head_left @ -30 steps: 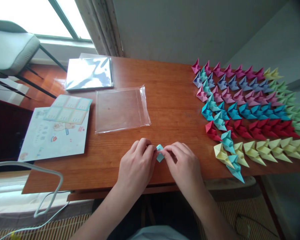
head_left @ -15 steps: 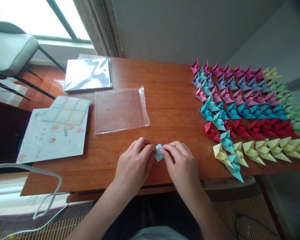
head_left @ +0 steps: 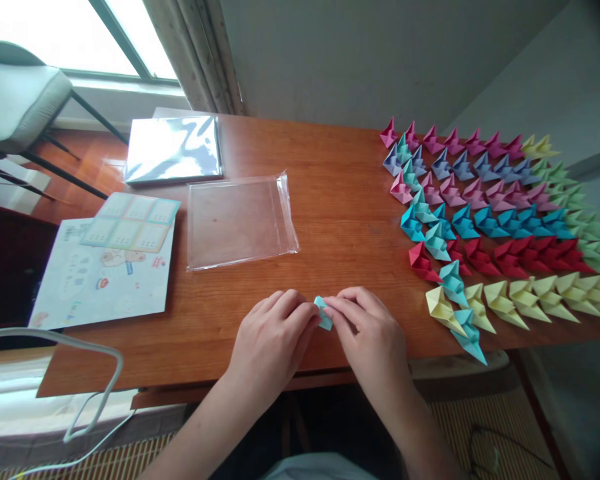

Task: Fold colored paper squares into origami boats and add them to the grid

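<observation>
Between my two hands, just above the table near its front edge, is a small folded piece of light blue paper (head_left: 323, 313). My left hand (head_left: 275, 333) pinches its left side between thumb and fingers. On the opposite side, my right hand (head_left: 370, 330) grips it the same way, with the fingertips close together. Fingers cover part of the paper, so its full shape is hidden. To the right stand rows of folded paper boats in pink, purple, blue, red and yellow, the nearest being a yellow paper boat (head_left: 443, 308) and a light blue paper boat (head_left: 470, 335).
A clear plastic sleeve (head_left: 240, 223) lies left of centre on the wooden table (head_left: 340, 200). Further left are a shiny wrapped pack (head_left: 174, 150), a printed card sheet (head_left: 133, 220) and a white illustrated folder (head_left: 105, 287). A white cable (head_left: 115, 373) curves at lower left.
Both hands have moved slightly right and nearer to me with the light blue paper, which has turned a little between the fingers. The rows of paper boats stay as they were.
</observation>
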`<action>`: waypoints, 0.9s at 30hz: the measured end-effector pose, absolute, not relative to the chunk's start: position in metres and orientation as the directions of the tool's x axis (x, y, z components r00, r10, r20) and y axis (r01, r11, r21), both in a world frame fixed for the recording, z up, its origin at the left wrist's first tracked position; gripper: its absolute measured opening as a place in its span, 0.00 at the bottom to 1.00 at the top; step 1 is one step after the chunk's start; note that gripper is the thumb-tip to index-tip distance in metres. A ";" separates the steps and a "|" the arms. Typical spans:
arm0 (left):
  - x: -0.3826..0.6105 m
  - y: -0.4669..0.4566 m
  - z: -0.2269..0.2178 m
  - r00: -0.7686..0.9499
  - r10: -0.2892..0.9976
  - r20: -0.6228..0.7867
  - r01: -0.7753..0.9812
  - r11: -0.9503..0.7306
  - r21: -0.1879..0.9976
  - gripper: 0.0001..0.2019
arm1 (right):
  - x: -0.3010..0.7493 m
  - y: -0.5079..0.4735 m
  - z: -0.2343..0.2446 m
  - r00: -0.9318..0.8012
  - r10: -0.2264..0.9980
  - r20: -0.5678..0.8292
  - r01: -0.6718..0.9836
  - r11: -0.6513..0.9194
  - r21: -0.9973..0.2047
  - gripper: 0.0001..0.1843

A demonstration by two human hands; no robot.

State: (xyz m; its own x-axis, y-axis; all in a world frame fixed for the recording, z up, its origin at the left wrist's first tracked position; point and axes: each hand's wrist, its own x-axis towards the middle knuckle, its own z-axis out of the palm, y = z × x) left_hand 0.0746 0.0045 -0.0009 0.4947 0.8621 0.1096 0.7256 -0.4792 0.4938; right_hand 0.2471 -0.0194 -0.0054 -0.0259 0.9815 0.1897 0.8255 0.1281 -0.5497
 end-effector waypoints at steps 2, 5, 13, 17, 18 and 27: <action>0.075 0.004 -0.003 0.466 0.874 0.137 0.735 -0.469 0.490 0.10 | 0.248 -0.019 -0.006 -0.022 0.982 0.189 0.820 0.125 -0.558 0.09; 0.077 0.003 -0.007 0.433 0.883 0.180 0.749 -0.464 0.474 0.09 | 0.247 -0.018 -0.006 -0.010 0.980 0.199 0.829 0.119 -0.546 0.09; 0.080 0.003 -0.009 0.396 0.902 0.169 0.765 -0.427 0.482 0.08 | 0.243 -0.018 -0.002 0.011 0.987 0.158 0.826 0.080 -0.558 0.08; 0.081 0.005 -0.007 0.394 0.905 0.162 0.760 -0.420 0.496 0.08 | 0.242 -0.019 0.002 0.036 0.993 0.109 0.833 0.030 -0.553 0.07; 0.081 0.005 -0.007 0.391 0.905 0.165 0.756 -0.418 0.503 0.08 | 0.242 -0.019 0.003 0.029 0.995 0.100 0.826 0.032 -0.563 0.06; 0.074 0.006 -0.002 0.407 0.905 0.123 0.640 -0.378 0.668 0.06 | 0.256 -0.013 0.003 -0.052 0.999 0.006 0.564 0.035 -0.825 0.07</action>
